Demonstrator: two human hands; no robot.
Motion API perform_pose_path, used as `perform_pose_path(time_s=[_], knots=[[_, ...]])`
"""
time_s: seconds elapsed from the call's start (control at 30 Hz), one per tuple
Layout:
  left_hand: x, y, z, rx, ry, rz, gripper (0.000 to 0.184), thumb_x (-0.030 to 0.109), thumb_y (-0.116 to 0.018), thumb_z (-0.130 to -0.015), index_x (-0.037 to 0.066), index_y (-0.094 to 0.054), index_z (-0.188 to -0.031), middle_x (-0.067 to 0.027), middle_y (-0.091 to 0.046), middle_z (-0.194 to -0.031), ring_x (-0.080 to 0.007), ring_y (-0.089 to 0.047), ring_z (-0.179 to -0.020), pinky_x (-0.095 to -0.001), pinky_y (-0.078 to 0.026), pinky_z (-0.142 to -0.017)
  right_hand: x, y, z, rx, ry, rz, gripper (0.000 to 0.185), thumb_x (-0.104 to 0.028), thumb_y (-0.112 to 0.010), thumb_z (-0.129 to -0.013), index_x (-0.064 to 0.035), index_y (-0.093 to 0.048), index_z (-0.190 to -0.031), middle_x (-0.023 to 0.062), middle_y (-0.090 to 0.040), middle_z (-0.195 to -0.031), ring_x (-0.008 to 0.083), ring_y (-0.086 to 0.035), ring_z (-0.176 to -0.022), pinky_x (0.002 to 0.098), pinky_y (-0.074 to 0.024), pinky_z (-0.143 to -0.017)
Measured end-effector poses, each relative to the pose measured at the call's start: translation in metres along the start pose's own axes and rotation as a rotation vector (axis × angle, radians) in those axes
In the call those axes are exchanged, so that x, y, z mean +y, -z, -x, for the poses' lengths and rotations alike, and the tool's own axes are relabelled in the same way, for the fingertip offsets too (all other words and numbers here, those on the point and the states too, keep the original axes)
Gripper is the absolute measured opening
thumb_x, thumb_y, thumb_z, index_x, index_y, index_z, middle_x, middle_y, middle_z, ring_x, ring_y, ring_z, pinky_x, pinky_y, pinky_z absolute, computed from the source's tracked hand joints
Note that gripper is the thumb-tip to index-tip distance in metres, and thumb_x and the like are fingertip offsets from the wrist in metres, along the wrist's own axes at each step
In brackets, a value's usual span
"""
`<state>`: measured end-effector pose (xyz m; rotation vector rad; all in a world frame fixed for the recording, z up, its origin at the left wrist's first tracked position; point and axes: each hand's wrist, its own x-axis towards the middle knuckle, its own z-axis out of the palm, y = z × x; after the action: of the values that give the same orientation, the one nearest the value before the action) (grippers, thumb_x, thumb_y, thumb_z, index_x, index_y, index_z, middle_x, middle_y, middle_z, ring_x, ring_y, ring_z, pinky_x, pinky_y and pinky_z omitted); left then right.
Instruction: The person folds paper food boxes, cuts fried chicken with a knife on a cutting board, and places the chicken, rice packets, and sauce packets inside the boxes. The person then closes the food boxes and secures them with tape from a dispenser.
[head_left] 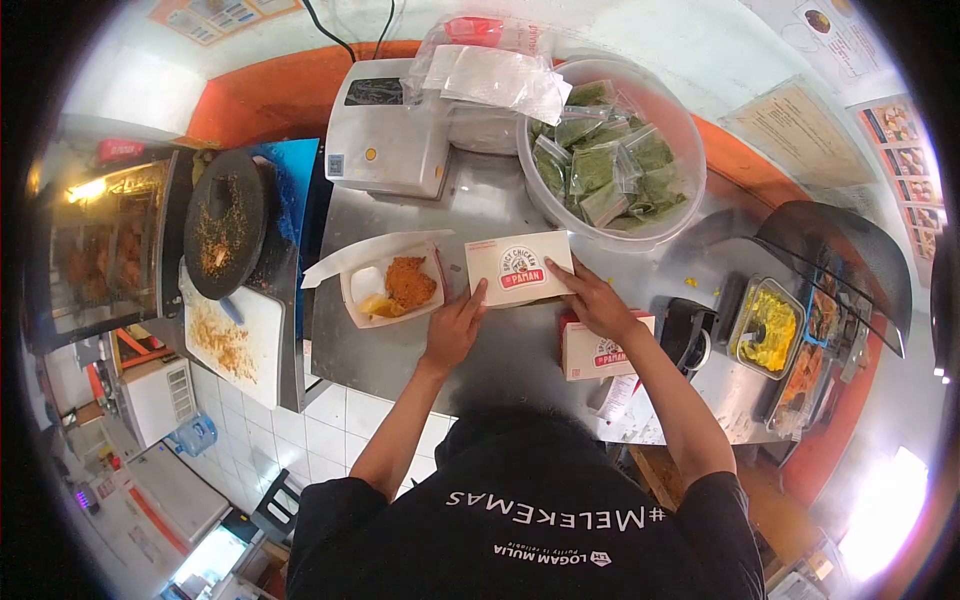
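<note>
A closed cream box with a red-and-black chicken logo (519,268) is held between both hands over the steel counter (480,195). My left hand (456,325) grips its left end, thumb on the lid. At the right end, my right hand (593,300) holds it with fingers on the top. Left of it stands an open box (352,290) containing fried chicken (410,284), something yellow and a white rounded portion. Another closed box (610,358) with the same logo lies below my right hand, partly behind the forearm.
Behind are a white machine (385,135) and a round tub (690,190) of green packets. At right sit a black device (687,335) and a tray of yellow food (768,330). A stone mortar (228,225) and a stained white board (232,345) are left.
</note>
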<state>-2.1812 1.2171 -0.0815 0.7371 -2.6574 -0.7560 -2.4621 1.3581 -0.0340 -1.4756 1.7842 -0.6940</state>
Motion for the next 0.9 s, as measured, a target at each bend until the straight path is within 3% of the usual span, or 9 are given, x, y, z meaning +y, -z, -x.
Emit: perform_pose_path(time_s=[0.2, 0.4, 0.5, 0.6, 0.67, 0.7, 0.8, 0.9], knots=[[0.019, 0.001, 0.0, 0.169, -0.037, 0.06, 0.05, 0.021, -0.073, -0.093, 0.009, -0.062, -0.14, -0.0195, -0.072, -0.111, -0.0309, -0.068, -0.074, -0.0405, -0.055, -0.067, 0.008, 0.004, 0.004, -0.02, 0.016, -0.095, 0.072, -0.001, -0.058, -0.095, -0.0275, -0.039, -0.158, 0.0237, -0.032, -0.162, 0.0416, -0.04, -0.144, 0.0438, -0.0362, -0.12], [0.007, -0.013, 0.01, 0.133, -0.025, -0.005, 0.054, 0.016, -0.075, -0.089, 0.014, -0.062, -0.141, -0.0178, -0.073, -0.108, -0.0298, -0.069, -0.07, -0.0398, -0.056, -0.064, 0.009, 0.002, 0.007, -0.04, -0.009, -0.051, 0.072, -0.002, -0.057, -0.095, -0.0279, -0.037, -0.159, 0.023, -0.027, -0.165, 0.0421, -0.036, -0.146, 0.0447, -0.0321, -0.122], [0.009, -0.014, 0.015, 0.078, 0.065, -0.002, 0.055, 0.013, -0.075, -0.088, 0.015, -0.062, -0.141, -0.0212, -0.069, -0.12, -0.0317, -0.072, -0.091, -0.0408, -0.058, -0.077, 0.014, -0.004, 0.008, 0.0, -0.007, 0.014, 0.074, -0.007, -0.061, -0.095, -0.029, -0.035, -0.16, 0.0231, -0.022, -0.167, 0.0418, -0.031, -0.15, 0.0458, -0.0317, -0.122], [0.029, -0.004, 0.004, 0.145, -0.01, -0.091, 0.061, 0.012, -0.075, -0.087, 0.014, -0.058, -0.145, -0.023, -0.058, -0.14, -0.0391, -0.065, -0.117, -0.044, -0.056, -0.094, 0.004, 0.001, 0.008, 0.031, 0.024, 0.236, 0.076, -0.014, -0.066, -0.093, -0.03, -0.035, -0.16, 0.0235, -0.019, -0.168, 0.0407, -0.029, -0.151, 0.046, -0.0329, -0.121], [0.022, -0.008, 0.007, 0.086, 0.011, -0.042, 0.056, 0.013, -0.075, -0.086, 0.012, -0.06, -0.14, -0.0232, -0.048, -0.149, -0.0428, -0.052, -0.132, -0.0476, -0.048, -0.106, -0.007, 0.002, 0.012, 0.066, 0.021, 0.45, 0.076, -0.019, -0.068, -0.092, -0.03, -0.036, -0.16, 0.0238, -0.018, -0.168, 0.0399, -0.032, -0.15, 0.0459, -0.0351, -0.12], [0.02, -0.009, 0.009, 0.056, 0.02, -0.018, 0.054, 0.013, -0.074, -0.086, 0.011, -0.061, -0.137, -0.0233, -0.043, -0.154, -0.0446, -0.046, -0.14, -0.0493, -0.044, -0.112, -0.008, -0.001, 0.014, 0.059, 0.007, 0.411, 0.076, -0.019, -0.068, -0.091, -0.03, -0.037, -0.16, 0.0233, -0.019, -0.168, 0.0395, -0.035, -0.149, 0.0456, -0.0379, -0.118], [0.041, 0.031, -0.046, -0.034, -0.176, -0.103, 0.047, 0.025, -0.08, -0.083, 0.006, -0.064, -0.122, -0.0237, -0.043, -0.155, -0.0418, -0.042, -0.144, -0.0492, -0.038, -0.116, 0.005, -0.012, 0.013, 0.084, -0.035, 0.332, 0.075, -0.018, -0.068, -0.089, -0.0289, -0.041, -0.157, 0.0222, -0.023, -0.167, 0.0386, -0.045, -0.142, 0.0446, -0.0461, -0.111], [0.05, 0.024, -0.107, -0.148, -0.332, -0.139, 0.055, 0.031, -0.089, -0.067, 0.006, -0.061, -0.109, -0.0233, -0.05, -0.145, -0.0409, -0.044, -0.14, -0.0502, -0.037, -0.114, 0.013, -0.032, 0.017, 0.141, -0.068, 0.276, 0.068, -0.012, -0.067, -0.086, -0.0245, -0.05, -0.151, 0.022, -0.033, -0.163, 0.0378, -0.054, -0.134, 0.0439, -0.0521, -0.104]])
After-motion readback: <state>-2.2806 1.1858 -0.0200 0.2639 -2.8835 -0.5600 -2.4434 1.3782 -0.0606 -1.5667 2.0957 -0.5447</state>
